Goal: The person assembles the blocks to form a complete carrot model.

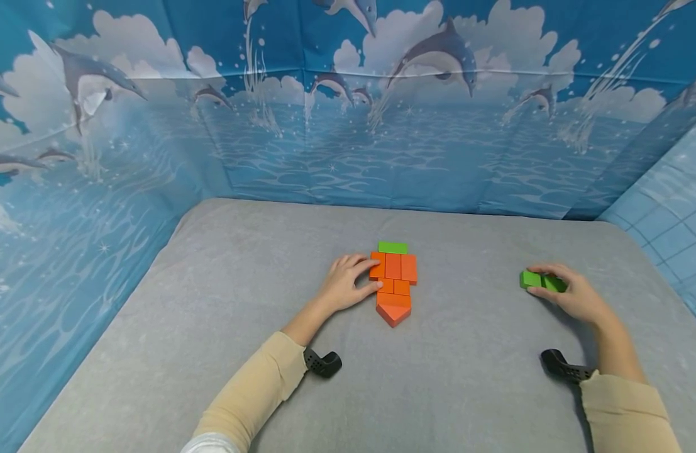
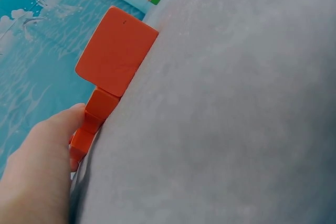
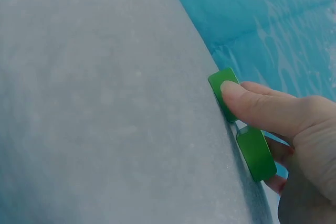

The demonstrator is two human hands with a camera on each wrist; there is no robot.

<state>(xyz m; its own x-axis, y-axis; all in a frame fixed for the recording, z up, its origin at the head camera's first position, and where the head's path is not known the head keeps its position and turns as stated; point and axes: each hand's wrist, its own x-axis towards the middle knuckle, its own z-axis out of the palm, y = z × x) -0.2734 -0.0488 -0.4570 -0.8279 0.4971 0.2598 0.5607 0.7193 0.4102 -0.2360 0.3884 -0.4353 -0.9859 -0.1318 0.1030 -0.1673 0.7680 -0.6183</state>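
Orange blocks (image 1: 393, 267) lie together flat on the grey cloth, with an orange pointed block (image 1: 393, 314) at the near end and a green block (image 1: 392, 248) along the far end. My left hand (image 1: 344, 283) rests at their left side, fingers loosely bent. Its index finger reaches onto the left long block, and the thumb touches a small orange block (image 2: 101, 103). Far to the right, my right hand (image 1: 574, 296) pinches a green block (image 3: 224, 90) between thumb and fingers. A second green block (image 3: 256, 153) sits beside it under the hand, partly covered in the head view.
The grey cloth-covered table (image 1: 455, 377) stretches between and around the hands. A blue dolphin-print curtain (image 1: 348, 151) hangs behind the far edge and along the left side. Black wrist mounts (image 1: 323, 363) stick out from both sleeves.
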